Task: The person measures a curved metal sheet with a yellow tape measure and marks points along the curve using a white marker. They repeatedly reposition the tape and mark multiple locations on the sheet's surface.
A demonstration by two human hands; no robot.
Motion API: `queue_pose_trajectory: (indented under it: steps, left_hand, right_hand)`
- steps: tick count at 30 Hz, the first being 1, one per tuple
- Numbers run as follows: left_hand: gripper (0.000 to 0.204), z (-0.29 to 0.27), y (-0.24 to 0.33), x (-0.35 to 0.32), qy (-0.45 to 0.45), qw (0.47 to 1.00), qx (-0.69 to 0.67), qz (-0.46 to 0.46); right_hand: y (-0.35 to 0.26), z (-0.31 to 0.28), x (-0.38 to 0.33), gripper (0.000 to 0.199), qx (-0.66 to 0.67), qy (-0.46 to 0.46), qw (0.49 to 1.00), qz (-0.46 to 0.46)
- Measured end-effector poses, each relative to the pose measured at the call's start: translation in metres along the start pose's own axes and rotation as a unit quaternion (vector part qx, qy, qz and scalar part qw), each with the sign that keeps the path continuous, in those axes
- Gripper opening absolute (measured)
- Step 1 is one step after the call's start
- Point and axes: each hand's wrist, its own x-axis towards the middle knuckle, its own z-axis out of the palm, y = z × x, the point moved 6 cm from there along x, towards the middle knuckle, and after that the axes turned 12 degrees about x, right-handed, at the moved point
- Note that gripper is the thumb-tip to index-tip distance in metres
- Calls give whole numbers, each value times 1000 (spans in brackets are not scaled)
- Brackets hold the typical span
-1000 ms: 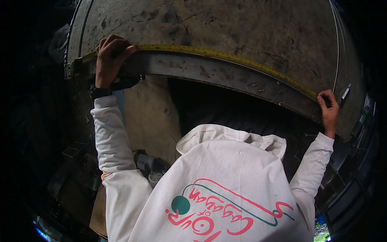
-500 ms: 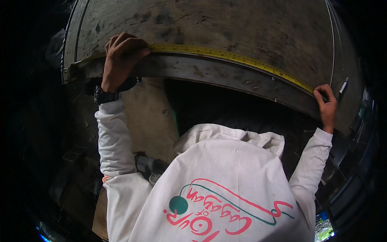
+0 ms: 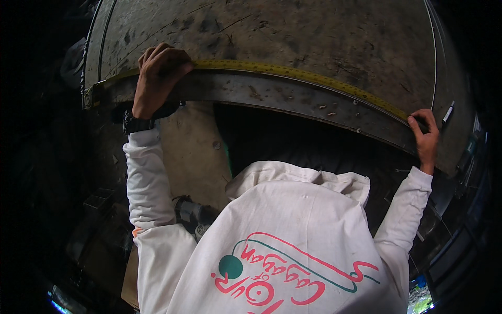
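Tape measure (image 3: 293, 71): yellow blade, drawn out in a long line along the upper edge of a grey steel bar (image 3: 235, 88), at the near side of a scuffed brown worktop (image 3: 314, 36); curved by the lens.

Right hand (image 3: 424, 133): thumb and forefinger pressed together, pinching the right end of the blade; remaining fingers curled close.

Left hand (image 3: 161, 78): laid over the blade toward its other end; fingers bent and bunched, thumb stretched out to the right beside the yellow edge. Tightness of closure on the blade not determinable from this angle. Black wristwatch (image 3: 138, 123) just below, at the cuff.

Nearby: slim white pen (image 3: 448, 112) on the worktop, just beyond the right hand, apart from it. White long-sleeved shirt (image 3: 298, 209) with red and green print, filling the lower middle.

Compared with one second ago: left hand shifted rightward along the bar, fingers bunched closer. Right-hand pinch unchanged, at about the same place on the bar. Compared with half a second ago: almost no change in either hand; blade similarly stretched between both.
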Motion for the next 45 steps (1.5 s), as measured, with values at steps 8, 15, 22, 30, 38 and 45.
queue_pose_trajectory:
  steps: [8, 15, 22, 30, 38, 45]
  left_hand:
    - [16, 2, -4, -1, -13, 999, 20, 22]
    - [17, 0, -6, -3, -12, 1000, -16, -6]
    - [17, -3, -3, 0, -38, 999, -18, -16]
    - [16, -3, -13, -2, -43, 998, -38, 2]
    - [19, -13, -13, -8, -60, 996, -40, -61]
    - [17, 6, -31, -30, -70, 996, 3, -52]
  right_hand:
    - [-6, -6, -2, 15, -17, 14, 1000, -17]
    - [-5, -6, -3, 17, -25, 13, 1000, -4]
    - [-3, -5, -1, 16, -9, 18, 1000, -11]
    - [-3, -7, -1, 18, -18, -2, 1000, 14]
    - [27, -47, -13, 13, 21, 203, 978, -47]
    - [149, -141, -2, 35, 28, 417, 888, 194]
